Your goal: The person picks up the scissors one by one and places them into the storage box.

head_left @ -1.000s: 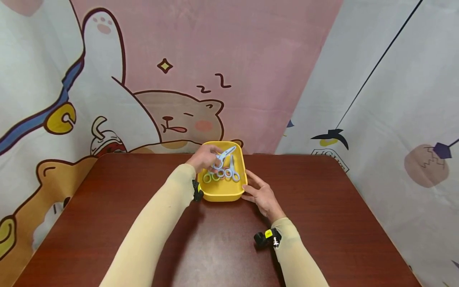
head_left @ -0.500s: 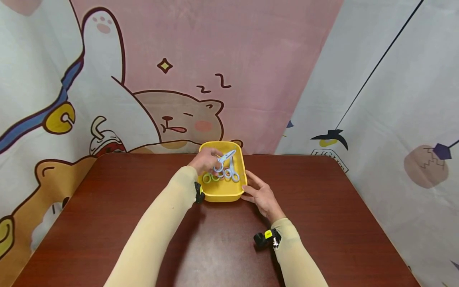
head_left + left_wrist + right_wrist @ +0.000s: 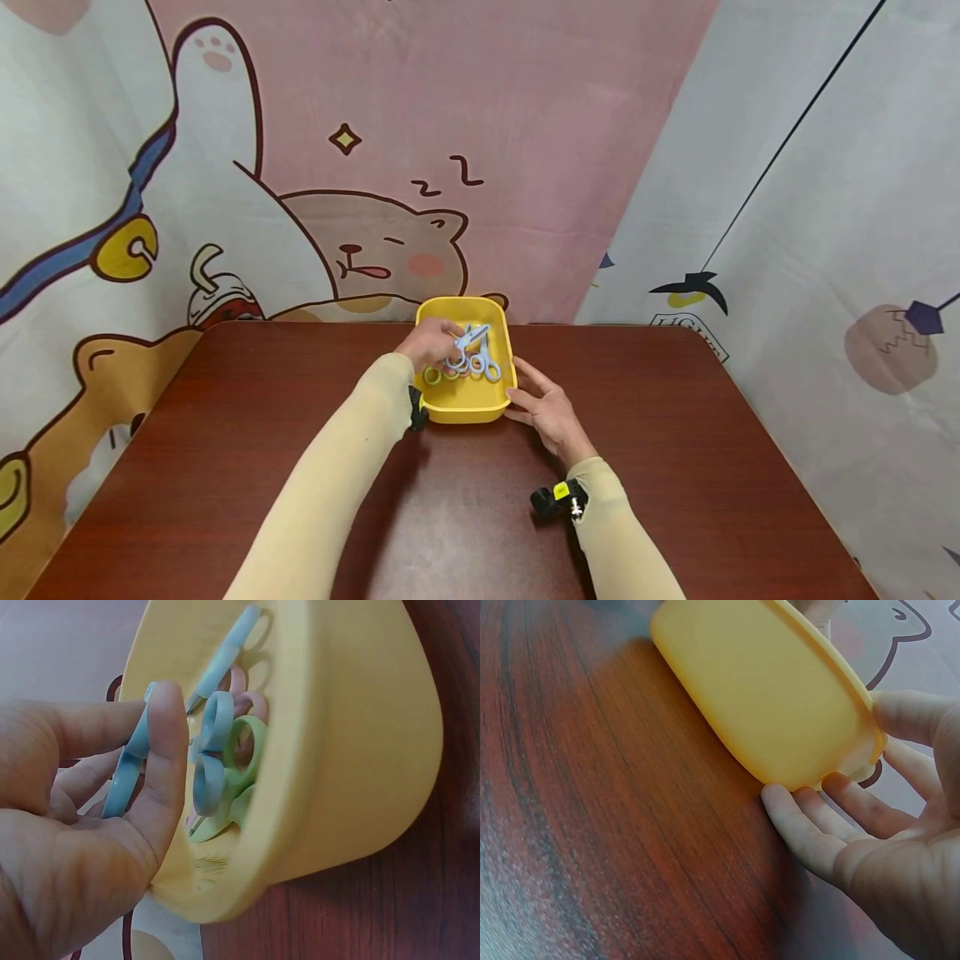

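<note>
In the head view, my left hand (image 3: 431,342) is over the left part of a yellow plastic tray (image 3: 468,412). Its thumb and fingers grip a pair of light blue scissors (image 3: 456,357) by the handles, blades toward the far right. The left wrist view shows the blue handle (image 3: 124,776) between thumb and fingers. Below lie more scissors in the tray: blue ones (image 3: 491,371), green ones (image 3: 251,761) and pink handles (image 3: 255,701), partly overlapped. My right hand (image 3: 553,417) touches the tray's outer right side with spread, mostly straight fingers (image 3: 802,832).
The tray stands near the far edge of a dark reddish-brown table (image 3: 660,433). Behind it hangs a cloth backdrop (image 3: 540,167) with cartoon animals. A small black camera (image 3: 551,500) sits on the right wrist.
My left hand has lowered slightly toward the near side of the tray, and the held blue scissors have come down with it. The right hand and the tray stay practically in place.
</note>
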A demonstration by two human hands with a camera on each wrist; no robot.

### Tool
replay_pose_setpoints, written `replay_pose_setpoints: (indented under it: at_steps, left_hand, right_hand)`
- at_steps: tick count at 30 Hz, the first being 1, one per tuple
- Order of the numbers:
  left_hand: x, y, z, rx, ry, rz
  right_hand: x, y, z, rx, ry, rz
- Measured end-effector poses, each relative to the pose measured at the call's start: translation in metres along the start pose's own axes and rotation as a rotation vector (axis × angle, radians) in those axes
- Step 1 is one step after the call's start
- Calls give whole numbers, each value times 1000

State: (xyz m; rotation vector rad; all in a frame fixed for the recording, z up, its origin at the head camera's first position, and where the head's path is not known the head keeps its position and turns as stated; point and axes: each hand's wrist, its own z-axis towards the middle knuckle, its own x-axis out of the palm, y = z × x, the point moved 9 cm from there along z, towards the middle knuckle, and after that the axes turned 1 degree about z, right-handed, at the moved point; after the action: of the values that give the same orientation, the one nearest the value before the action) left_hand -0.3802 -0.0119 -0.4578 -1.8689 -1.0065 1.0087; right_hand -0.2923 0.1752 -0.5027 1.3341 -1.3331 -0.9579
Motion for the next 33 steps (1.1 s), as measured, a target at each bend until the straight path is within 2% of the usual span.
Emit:
replay_pose_setpoints:
  at_steps: [13,24,28,33]
  left_hand:
    - [3,2,-3,-23,-51,93]
    - [2,5,-1,-57,-41,125]
    - [0,6,1,-98,-56,169]
    - [-5,6,1,-154,-85,266]
  right_hand:
    - [0,-2,0,1,0,-6]
    - [0,-2,0,13,-11,3]
    - [0,-1,0,7,-4,11]
    - [0,-1,0,5,3,7]
